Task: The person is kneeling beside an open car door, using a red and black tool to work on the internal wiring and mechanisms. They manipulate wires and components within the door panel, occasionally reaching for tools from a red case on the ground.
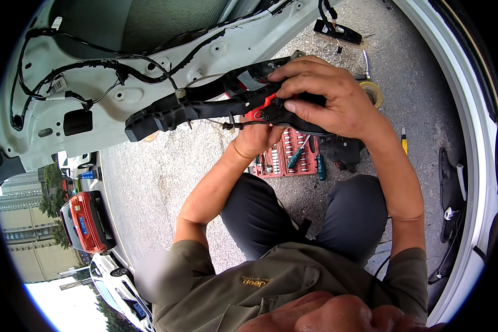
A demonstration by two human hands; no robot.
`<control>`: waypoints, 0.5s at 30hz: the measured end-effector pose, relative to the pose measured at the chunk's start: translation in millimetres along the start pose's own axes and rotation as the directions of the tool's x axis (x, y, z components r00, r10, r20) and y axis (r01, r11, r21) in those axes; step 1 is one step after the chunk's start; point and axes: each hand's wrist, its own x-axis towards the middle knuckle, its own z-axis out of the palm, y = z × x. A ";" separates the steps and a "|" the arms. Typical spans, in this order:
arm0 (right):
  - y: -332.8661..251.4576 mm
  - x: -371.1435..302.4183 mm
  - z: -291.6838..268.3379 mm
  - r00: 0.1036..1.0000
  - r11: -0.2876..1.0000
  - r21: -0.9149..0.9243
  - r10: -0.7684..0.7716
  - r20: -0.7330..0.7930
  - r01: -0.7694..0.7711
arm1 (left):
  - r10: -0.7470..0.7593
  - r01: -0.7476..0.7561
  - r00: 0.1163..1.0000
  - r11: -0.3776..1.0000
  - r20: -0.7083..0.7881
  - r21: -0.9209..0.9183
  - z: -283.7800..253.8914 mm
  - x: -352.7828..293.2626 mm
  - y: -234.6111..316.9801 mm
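Observation:
A long black plastic car-door bracket (205, 105) with a red piece (266, 105) on it is held up in front of me, beside the bare white door panel (110, 119). My left hand (257, 138) grips it from below near the red piece; most of its fingers are hidden behind the bracket. From above, my right hand (332, 97) closes on the right end, fingers over the top edge and thumb by the red piece. A thin cable runs along the bracket. Black wiring (116, 66) is strung across the door panel.
Beneath the bracket lies an open red socket set (299, 157) with a green-handled screwdriver (297, 159). A black part (343, 152), a tape roll (373, 94) and a yellow knife (404, 141) are on the ground. A black switch panel (337, 33) hangs on wires. Parked cars (86, 221) stand left.

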 end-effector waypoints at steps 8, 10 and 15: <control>4.4 4.6 -4.0 0.998 0.999 -0.019 0.038 0.046 -0.037 | -0.115 0.117 0.993 0.980 0.017 -0.163 0.0 8.2 -3.7; 5.7 3.2 -1.4 0.999 0.999 0.001 0.038 0.011 -0.038 | -0.103 0.103 0.995 0.987 0.001 -0.127 2.8 3.2 -5.0; 10.2 -1.1 -3.3 0.999 1.000 -0.001 0.025 0.022 -0.025 | -0.098 0.096 0.995 0.988 -0.007 -0.118 1.9 2.6 -3.7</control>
